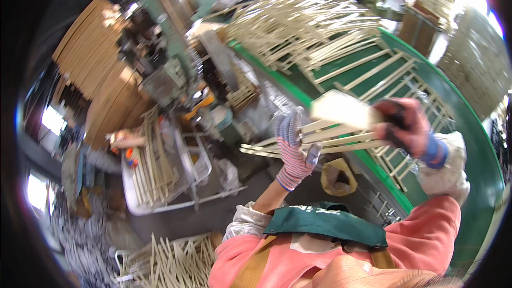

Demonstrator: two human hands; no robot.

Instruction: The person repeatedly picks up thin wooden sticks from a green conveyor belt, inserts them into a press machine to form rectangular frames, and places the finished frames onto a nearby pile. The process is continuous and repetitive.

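My left hand (294, 152), in a striped glove with grey fingertips, is stretched out with thumb and fingers apart. It lies against several long cream slats (341, 144), whose far-left ends stick out past it. At the other end, my right hand (405, 128), in a red and black glove, is closed round the slats; motion smears its fingers. Beside it a broad pale panel (341, 109) is blurred, and I cannot tell whether it is joined to the slats. Below the right hand lie ladder-like cream frames (392, 162) on a green conveyor belt (474, 154).
A large heap of cream frames (304, 21) covers the belt's far end. A green machine (173, 64) stands at left, near stacked brown boards (98, 48). A white cart (141, 209) holds more slats; another pile (176, 261) lies lower left. An open yellowish bag (338, 178) sits beside the belt.
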